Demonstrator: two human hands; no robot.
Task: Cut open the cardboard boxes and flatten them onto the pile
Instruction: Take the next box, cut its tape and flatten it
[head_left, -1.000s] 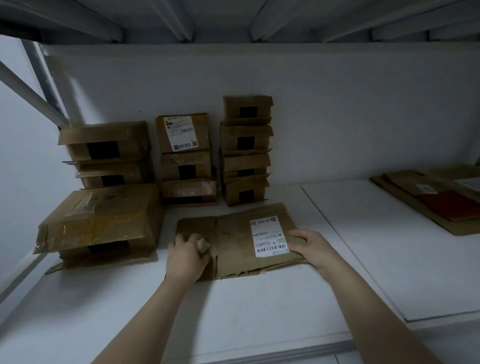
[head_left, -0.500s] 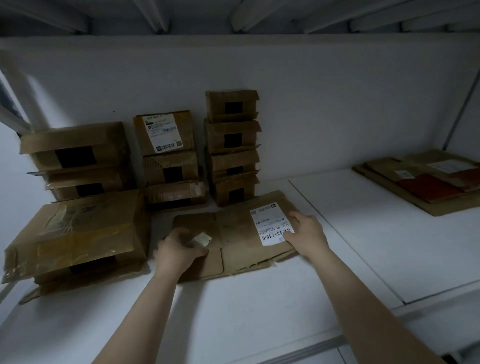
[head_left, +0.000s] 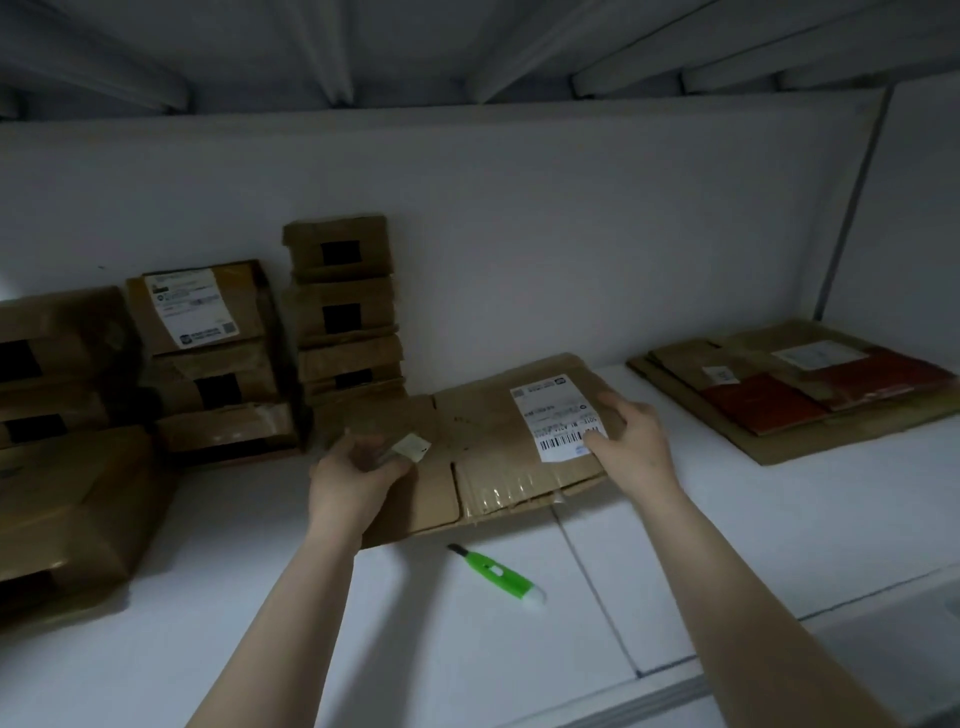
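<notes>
— Cardboard has shifted, did you see? The flattened box (head_left: 498, 447) lay squarely in front of the stacks (head_left: 343, 306) a second ago. Now it's swung to the right across the table (head_left: 467, 649), far corner aimed at the pile (head_left: 779, 444).

— Still well short of it, though. Who's doing the work?

— Both. The left hand (head_left: 353, 473) has its fingers curled round the left flap, with a pale scrap (head_left: 411, 448) by the thumb, tape or paper, I can't tell which. The right hand (head_left: 628, 441) lies spread on top, fingers straight over the white label (head_left: 558, 415), pressing rather than gripping.

— And the knife (head_left: 493, 571)?

— Nobody's touching it. It's on the table near the box's front edge. I didn't see it a moment ago.

— So the cutting is finished on this one?

— I'd say so. It's at the carrying-over stage, and plenty of sealed boxes are waiting.

— What's the stuff like?

— Dull brown board, creased and soft at the folds. There's a glossy strip of clear tape along the near edge, wrinkled and peeling at one end. The knife is bright green plastic with a white end, and the blade tip is dark. The pile is flat sheets, brown with red panels.
</notes>
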